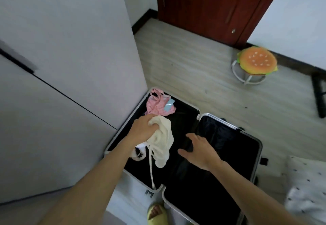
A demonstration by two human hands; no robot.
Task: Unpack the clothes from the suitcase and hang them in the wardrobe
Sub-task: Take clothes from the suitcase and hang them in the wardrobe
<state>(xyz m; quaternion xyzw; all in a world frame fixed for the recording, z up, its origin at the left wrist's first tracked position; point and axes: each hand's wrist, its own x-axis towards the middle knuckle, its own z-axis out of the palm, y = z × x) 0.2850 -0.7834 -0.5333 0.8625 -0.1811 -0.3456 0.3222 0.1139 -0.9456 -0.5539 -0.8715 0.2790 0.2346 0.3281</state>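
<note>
The suitcase (261, 147) lies open on the pale wood floor (194, 69), beside the white wardrobe (61, 66) at left. The left hand (143, 127) grips a cream garment (163, 147) above it; the right hand (199, 149) hovers with fingers spread. A pink garment (157, 106) lies in the far corner.

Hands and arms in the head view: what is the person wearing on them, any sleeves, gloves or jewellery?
The left hand and right hand wear no gloves. Both arms are bare down to the frame edge, with no sleeve in view. No watch, bracelet or ring shows, though the blur could hide a thin ring.
</note>
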